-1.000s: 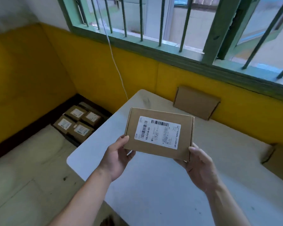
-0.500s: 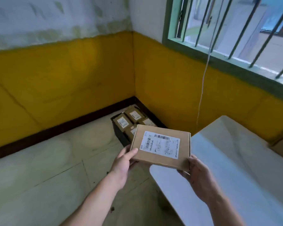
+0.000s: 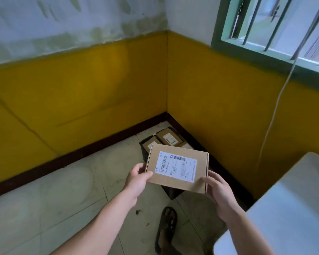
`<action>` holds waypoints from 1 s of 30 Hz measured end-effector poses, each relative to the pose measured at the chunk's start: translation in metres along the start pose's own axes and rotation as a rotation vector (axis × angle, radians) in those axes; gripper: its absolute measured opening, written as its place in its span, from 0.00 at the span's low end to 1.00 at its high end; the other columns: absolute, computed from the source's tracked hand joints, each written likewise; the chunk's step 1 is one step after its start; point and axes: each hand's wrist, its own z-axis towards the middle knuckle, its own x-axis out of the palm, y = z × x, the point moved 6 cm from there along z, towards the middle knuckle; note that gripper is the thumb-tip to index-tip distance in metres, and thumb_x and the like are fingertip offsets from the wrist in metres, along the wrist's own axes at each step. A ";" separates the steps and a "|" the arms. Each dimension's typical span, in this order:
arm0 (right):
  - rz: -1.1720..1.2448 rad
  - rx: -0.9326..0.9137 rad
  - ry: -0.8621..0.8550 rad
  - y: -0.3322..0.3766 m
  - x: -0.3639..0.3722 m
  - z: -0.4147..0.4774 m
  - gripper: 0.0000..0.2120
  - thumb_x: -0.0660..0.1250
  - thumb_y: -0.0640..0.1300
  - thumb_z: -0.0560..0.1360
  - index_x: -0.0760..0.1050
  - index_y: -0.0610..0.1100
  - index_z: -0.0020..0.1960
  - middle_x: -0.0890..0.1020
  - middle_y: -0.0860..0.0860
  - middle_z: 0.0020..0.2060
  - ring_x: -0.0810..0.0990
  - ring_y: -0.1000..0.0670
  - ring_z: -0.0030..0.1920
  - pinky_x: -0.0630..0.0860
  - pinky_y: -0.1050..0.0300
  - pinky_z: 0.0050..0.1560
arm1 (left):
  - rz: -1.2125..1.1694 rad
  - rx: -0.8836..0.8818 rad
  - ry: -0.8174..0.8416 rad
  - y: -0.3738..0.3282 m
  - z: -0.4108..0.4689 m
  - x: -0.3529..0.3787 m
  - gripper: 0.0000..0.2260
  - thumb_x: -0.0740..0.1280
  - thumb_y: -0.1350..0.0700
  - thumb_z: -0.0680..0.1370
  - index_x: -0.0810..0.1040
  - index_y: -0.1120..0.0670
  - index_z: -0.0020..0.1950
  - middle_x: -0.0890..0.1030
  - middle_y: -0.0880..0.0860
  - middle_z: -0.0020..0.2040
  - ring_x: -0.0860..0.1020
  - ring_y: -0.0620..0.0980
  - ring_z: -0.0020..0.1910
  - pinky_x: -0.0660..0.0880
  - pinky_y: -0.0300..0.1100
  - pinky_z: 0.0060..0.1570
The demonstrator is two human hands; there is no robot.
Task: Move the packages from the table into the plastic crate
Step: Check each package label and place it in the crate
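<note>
The package is held label-up in the air, over the crate on the floor. The left hand grips its left edge, thumb on top; the right hand grips its near right corner. More packages lie in the crate, left of the table.

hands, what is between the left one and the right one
A labelled cardboard package, gripped at its near corners by the left hand and right hand, in the head view.
</note>
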 end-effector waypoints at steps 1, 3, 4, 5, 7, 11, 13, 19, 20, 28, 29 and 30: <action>-0.001 0.005 -0.007 0.002 0.009 0.017 0.13 0.68 0.40 0.76 0.77 0.51 0.58 0.85 0.50 0.51 0.83 0.46 0.54 0.80 0.43 0.55 | 0.042 0.010 -0.016 -0.008 0.021 -0.001 0.13 0.68 0.60 0.76 0.77 0.50 0.60 0.82 0.51 0.57 0.80 0.51 0.56 0.75 0.47 0.60; -0.004 0.004 -0.030 0.007 0.025 0.054 0.12 0.68 0.40 0.76 0.77 0.55 0.54 0.84 0.54 0.50 0.82 0.49 0.52 0.80 0.46 0.53 | 0.125 0.031 -0.031 -0.023 0.064 0.000 0.16 0.67 0.62 0.76 0.75 0.51 0.63 0.80 0.50 0.59 0.78 0.50 0.57 0.74 0.44 0.59; 0.003 0.003 -0.045 0.009 0.033 0.073 0.12 0.68 0.39 0.76 0.77 0.56 0.52 0.83 0.56 0.49 0.82 0.51 0.52 0.80 0.48 0.52 | 0.168 0.038 -0.021 -0.030 0.086 0.003 0.19 0.67 0.63 0.77 0.73 0.50 0.66 0.79 0.49 0.60 0.77 0.50 0.59 0.73 0.44 0.60; 0.008 0.004 -0.067 0.011 0.041 0.093 0.12 0.68 0.39 0.76 0.77 0.56 0.52 0.82 0.57 0.49 0.81 0.53 0.52 0.79 0.49 0.52 | 0.205 0.038 -0.007 -0.036 0.108 0.006 0.21 0.66 0.64 0.77 0.71 0.50 0.69 0.78 0.49 0.61 0.76 0.50 0.60 0.73 0.45 0.60; -0.001 0.031 -0.135 0.012 0.054 0.127 0.12 0.69 0.40 0.76 0.76 0.53 0.56 0.80 0.58 0.49 0.79 0.55 0.52 0.78 0.52 0.51 | 0.264 -0.001 0.010 -0.044 0.146 0.012 0.24 0.65 0.64 0.78 0.69 0.48 0.71 0.76 0.48 0.62 0.76 0.49 0.60 0.72 0.43 0.57; -0.024 0.101 -0.199 0.018 0.080 0.179 0.11 0.69 0.39 0.75 0.76 0.52 0.54 0.81 0.57 0.48 0.78 0.58 0.48 0.72 0.60 0.40 | 0.327 -0.067 0.038 -0.061 0.215 0.015 0.21 0.65 0.60 0.78 0.70 0.47 0.70 0.76 0.46 0.61 0.75 0.45 0.55 0.70 0.37 0.47; -0.049 0.141 -0.211 0.023 0.092 0.200 0.11 0.69 0.39 0.74 0.76 0.53 0.52 0.81 0.57 0.48 0.78 0.58 0.47 0.72 0.60 0.39 | 0.331 -0.112 0.057 -0.066 0.244 0.012 0.20 0.65 0.58 0.79 0.70 0.48 0.71 0.77 0.48 0.63 0.75 0.44 0.53 0.70 0.39 0.45; -0.062 0.237 -0.279 0.027 0.133 0.260 0.14 0.68 0.38 0.75 0.73 0.50 0.58 0.79 0.58 0.44 0.78 0.57 0.43 0.71 0.70 0.25 | 0.372 -0.201 0.184 -0.078 0.337 0.014 0.24 0.65 0.55 0.80 0.64 0.45 0.75 0.74 0.44 0.59 0.74 0.38 0.47 0.67 0.35 0.37; -0.060 0.246 -0.303 0.027 0.141 0.271 0.14 0.68 0.39 0.75 0.73 0.49 0.58 0.78 0.58 0.44 0.77 0.58 0.42 0.71 0.71 0.25 | 0.379 -0.216 0.202 -0.078 0.355 0.014 0.24 0.65 0.55 0.80 0.65 0.45 0.75 0.75 0.45 0.60 0.73 0.36 0.46 0.67 0.35 0.37; 0.060 0.415 -0.578 -0.014 0.229 0.330 0.14 0.67 0.38 0.75 0.77 0.51 0.58 0.83 0.53 0.50 0.79 0.57 0.45 0.73 0.63 0.36 | 0.471 -0.313 0.425 -0.066 0.493 0.002 0.22 0.66 0.59 0.79 0.69 0.49 0.73 0.78 0.46 0.60 0.75 0.38 0.47 0.69 0.34 0.40; 0.069 0.429 -0.605 -0.022 0.240 0.337 0.12 0.67 0.38 0.75 0.79 0.53 0.53 0.83 0.55 0.48 0.80 0.58 0.44 0.73 0.63 0.38 | 0.490 -0.321 0.455 -0.063 0.508 0.001 0.22 0.66 0.59 0.79 0.69 0.49 0.73 0.78 0.47 0.61 0.75 0.39 0.48 0.69 0.35 0.41; 0.073 0.437 -0.624 -0.030 0.250 0.345 0.11 0.68 0.39 0.75 0.80 0.55 0.49 0.84 0.58 0.46 0.80 0.58 0.45 0.74 0.63 0.40 | 0.513 -0.328 0.486 -0.059 0.523 0.002 0.22 0.66 0.59 0.79 0.70 0.49 0.73 0.78 0.47 0.61 0.76 0.41 0.49 0.70 0.36 0.42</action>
